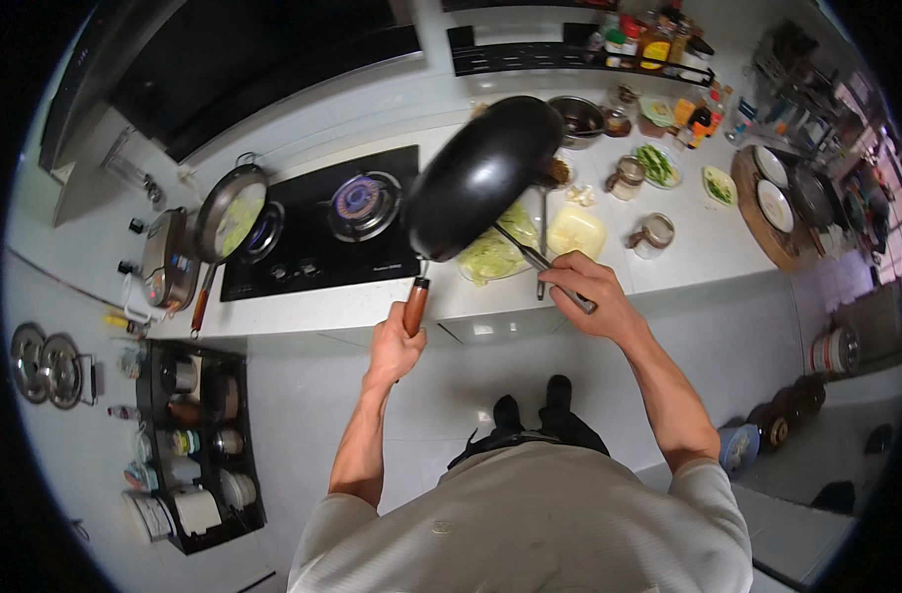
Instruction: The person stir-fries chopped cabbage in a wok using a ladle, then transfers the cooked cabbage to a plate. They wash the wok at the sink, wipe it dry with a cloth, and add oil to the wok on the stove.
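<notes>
My left hand [399, 347] grips the wooden handle of a black wok [488, 174]. The wok is lifted off the stove and tipped to the right, its dark underside facing me. My right hand [593, 295] holds the grey handle of a cooking utensil [543, 265]. Its head is hidden by the wok. Below the wok's lower edge lies a heap of chopped pale-green vegetable, probably cabbage [488, 258], on a clear plate or dish. A second long-handled utensil [542, 237] rests on the counter beside it. Right of that sits a pale yellow plastic dish [577, 231].
A blue flame burns on the bared gas burner [358, 200]. Another pan [232, 215] with pale-green pieces stands over the left burner, its handle overhanging the counter edge. Glass jars [652, 236], a plate of green strips [657, 164] and a round wooden board [762, 215] occupy the right.
</notes>
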Action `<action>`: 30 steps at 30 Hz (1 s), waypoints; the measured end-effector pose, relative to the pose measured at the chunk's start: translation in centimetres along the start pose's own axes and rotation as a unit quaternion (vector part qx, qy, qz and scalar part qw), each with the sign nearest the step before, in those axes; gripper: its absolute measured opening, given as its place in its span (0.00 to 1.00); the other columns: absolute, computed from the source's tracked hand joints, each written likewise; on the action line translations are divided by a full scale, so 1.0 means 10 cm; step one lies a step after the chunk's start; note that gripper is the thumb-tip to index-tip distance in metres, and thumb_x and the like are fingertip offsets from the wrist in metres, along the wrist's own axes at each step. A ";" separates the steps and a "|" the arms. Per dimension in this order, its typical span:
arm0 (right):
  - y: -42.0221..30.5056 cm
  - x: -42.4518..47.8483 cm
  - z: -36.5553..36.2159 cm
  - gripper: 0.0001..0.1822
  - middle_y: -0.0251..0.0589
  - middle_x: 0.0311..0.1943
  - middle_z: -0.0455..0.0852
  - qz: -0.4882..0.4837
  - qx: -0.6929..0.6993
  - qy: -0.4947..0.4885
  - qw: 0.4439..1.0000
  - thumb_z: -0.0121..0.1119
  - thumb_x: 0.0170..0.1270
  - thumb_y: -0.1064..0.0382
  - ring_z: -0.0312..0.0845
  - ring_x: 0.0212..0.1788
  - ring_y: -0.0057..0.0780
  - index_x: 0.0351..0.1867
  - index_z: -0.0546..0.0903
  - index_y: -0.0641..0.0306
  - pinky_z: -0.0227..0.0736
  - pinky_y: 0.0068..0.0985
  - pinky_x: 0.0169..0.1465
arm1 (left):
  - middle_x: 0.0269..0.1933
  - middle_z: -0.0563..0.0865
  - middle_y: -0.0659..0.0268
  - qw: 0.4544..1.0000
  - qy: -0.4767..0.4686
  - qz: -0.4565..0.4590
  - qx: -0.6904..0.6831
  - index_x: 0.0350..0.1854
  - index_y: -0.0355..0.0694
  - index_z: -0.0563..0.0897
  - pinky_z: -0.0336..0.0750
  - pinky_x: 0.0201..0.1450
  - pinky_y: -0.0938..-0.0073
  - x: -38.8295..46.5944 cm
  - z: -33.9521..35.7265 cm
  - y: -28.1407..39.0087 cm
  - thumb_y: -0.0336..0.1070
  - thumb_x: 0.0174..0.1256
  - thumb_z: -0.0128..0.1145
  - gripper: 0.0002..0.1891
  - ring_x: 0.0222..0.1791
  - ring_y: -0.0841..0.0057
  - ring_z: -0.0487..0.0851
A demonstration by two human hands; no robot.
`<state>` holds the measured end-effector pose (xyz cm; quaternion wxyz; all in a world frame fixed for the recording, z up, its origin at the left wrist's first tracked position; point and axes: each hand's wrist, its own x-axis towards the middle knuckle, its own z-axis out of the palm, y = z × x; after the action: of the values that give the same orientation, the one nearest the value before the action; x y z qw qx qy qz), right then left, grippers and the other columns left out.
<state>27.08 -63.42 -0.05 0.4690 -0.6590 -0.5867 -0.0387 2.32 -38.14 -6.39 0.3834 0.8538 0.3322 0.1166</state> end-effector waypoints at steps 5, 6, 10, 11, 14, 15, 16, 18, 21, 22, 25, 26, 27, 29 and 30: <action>-0.08 -0.23 -0.06 0.17 0.46 0.47 0.82 -0.017 -0.056 -0.059 0.997 0.69 0.57 0.77 0.86 0.40 0.42 0.48 0.87 0.61 0.84 0.33 0.43 | 0.25 0.82 0.54 0.999 0.012 0.033 -0.009 0.45 0.37 0.73 0.75 0.28 0.58 -0.03 0.10 0.01 0.31 0.63 0.63 0.13 0.22 0.56 0.83; -0.13 -0.30 -0.15 0.18 0.46 0.48 0.81 -0.030 -0.070 -0.057 0.996 0.69 0.56 0.77 0.86 0.41 0.42 0.49 0.86 0.61 0.84 0.33 0.43 | 0.24 0.82 0.57 0.999 -0.012 -0.009 -0.050 0.44 0.37 0.73 0.74 0.25 0.61 -0.05 0.12 0.13 0.30 0.63 0.63 0.13 0.20 0.60 0.82; -0.17 -0.59 -0.44 0.21 0.49 0.56 0.79 -0.011 -0.142 -0.085 0.986 0.69 0.53 0.75 0.86 0.47 0.45 0.50 0.84 0.59 0.85 0.37 0.47 | 0.23 0.78 0.66 0.953 -0.114 -0.075 -0.270 0.43 0.39 0.72 0.70 0.17 0.72 -0.15 0.39 0.59 0.26 0.64 0.63 0.12 0.15 0.76 0.78; -0.16 -0.65 -0.54 0.20 0.50 0.58 0.78 0.002 -0.154 -0.099 0.983 0.68 0.54 0.74 0.85 0.49 0.47 0.51 0.84 0.60 0.85 0.38 0.49 | 0.22 0.76 0.68 0.928 -0.139 -0.068 -0.340 0.44 0.40 0.72 0.69 0.15 0.74 -0.20 0.53 0.67 0.25 0.64 0.62 0.12 0.13 0.79 0.76; -0.14 -0.75 -0.92 0.14 0.50 0.59 0.79 -0.038 -0.231 -0.115 0.965 0.64 0.58 0.68 0.84 0.52 0.46 0.47 0.83 0.62 0.85 0.38 0.51 | 0.23 0.77 0.65 0.846 -0.205 -0.085 -0.484 0.47 0.39 0.73 0.70 0.14 0.72 -0.31 0.93 1.11 0.20 0.63 0.60 0.13 0.11 0.77 0.74; -0.12 -0.82 -1.05 0.13 0.49 0.59 0.79 -0.065 -0.254 -0.106 0.959 0.63 0.59 0.68 0.83 0.52 0.45 0.46 0.83 0.62 0.85 0.37 0.51 | 0.24 0.78 0.65 0.812 -0.226 -0.098 -0.530 0.47 0.39 0.74 0.69 0.13 0.72 -0.36 1.08 1.26 0.20 0.63 0.60 0.13 0.11 0.76 0.74; -0.13 -0.87 -1.22 0.12 0.47 0.57 0.80 -0.076 -0.270 -0.103 0.954 0.62 0.59 0.65 0.82 0.51 0.41 0.44 0.82 0.62 0.85 0.34 0.50 | 0.25 0.78 0.64 0.781 -0.249 -0.099 -0.565 0.48 0.38 0.74 0.68 0.13 0.72 -0.39 1.26 1.41 0.20 0.64 0.59 0.13 0.11 0.76 0.73; -0.13 -1.02 -1.53 0.11 0.46 0.56 0.81 -0.070 -0.272 -0.092 0.955 0.63 0.58 0.65 0.82 0.50 0.40 0.43 0.82 0.61 0.85 0.33 0.49 | 0.25 0.77 0.64 0.760 -0.269 -0.101 -0.583 0.48 0.38 0.74 0.68 0.13 0.72 -0.44 1.62 1.75 0.21 0.64 0.59 0.13 0.12 0.76 0.73; -0.01 -1.33 -2.00 0.10 0.45 0.53 0.81 -0.056 -0.275 -0.051 0.958 0.64 0.57 0.64 0.80 0.47 0.38 0.41 0.82 0.60 0.83 0.33 0.50 | 0.25 0.77 0.65 0.731 -0.312 -0.101 -0.598 0.50 0.38 0.75 0.67 0.12 0.72 -0.54 2.25 2.35 0.22 0.65 0.58 0.13 0.12 0.76 0.72; 0.05 -1.46 -2.17 0.10 0.45 0.53 0.81 -0.049 -0.272 -0.033 0.960 0.64 0.57 0.64 0.80 0.47 0.38 0.41 0.83 0.60 0.83 0.33 0.50 | 0.25 0.77 0.65 0.718 -0.328 -0.106 -0.605 0.50 0.38 0.75 0.67 0.12 0.72 -0.61 2.45 2.58 0.22 0.66 0.58 0.13 0.12 0.77 0.72; 0.26 -1.87 -2.65 0.11 0.46 0.54 0.79 -0.016 -0.263 -0.003 0.965 0.64 0.59 0.63 0.79 0.47 0.40 0.42 0.83 0.62 0.82 0.33 0.50 | 0.23 0.75 0.65 0.716 -0.355 -0.120 -0.589 0.50 0.37 0.75 0.66 0.11 0.74 -0.86 3.01 3.17 0.25 0.66 0.59 0.12 0.11 0.77 0.71; 0.30 -1.96 -2.86 0.14 0.48 0.56 0.78 -0.006 -0.272 0.004 0.962 0.63 0.59 0.64 0.79 0.48 0.42 0.47 0.83 0.64 0.82 0.34 0.50 | 0.24 0.75 0.64 0.689 -0.383 -0.118 -0.604 0.50 0.36 0.75 0.66 0.11 0.74 -0.90 3.20 3.32 0.25 0.66 0.59 0.12 0.11 0.77 0.71; 0.26 -2.05 -3.10 0.17 0.49 0.58 0.77 0.014 -0.269 0.014 0.963 0.63 0.59 0.66 0.79 0.48 0.43 0.51 0.82 0.66 0.82 0.36 0.52 | 0.24 0.76 0.64 0.661 -0.406 -0.112 -0.621 0.50 0.36 0.75 0.67 0.11 0.74 -0.91 3.41 3.46 0.25 0.66 0.59 0.12 0.12 0.77 0.71; 0.35 -2.33 -3.59 0.21 0.50 0.61 0.76 0.071 -0.250 0.013 0.966 0.64 0.59 0.68 0.80 0.51 0.46 0.55 0.81 0.66 0.82 0.39 0.55 | 0.26 0.76 0.62 0.625 -0.458 -0.105 -0.624 0.51 0.34 0.75 0.68 0.11 0.73 -0.97 3.82 3.97 0.26 0.66 0.59 0.13 0.12 0.76 0.72; 0.40 -2.45 -3.84 0.21 0.50 0.62 0.76 0.090 -0.258 0.033 0.961 0.64 0.59 0.68 0.81 0.52 0.46 0.56 0.81 0.66 0.82 0.39 0.56 | 0.26 0.76 0.62 0.611 -0.475 -0.104 -0.625 0.52 0.33 0.75 0.69 0.11 0.73 -1.00 3.99 4.17 0.26 0.66 0.59 0.14 0.13 0.76 0.72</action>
<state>41.87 -106.44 4.29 0.3040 -0.8058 -0.4794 -0.1686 32.80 -87.99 -2.37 0.9378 0.3026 0.0371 -0.1663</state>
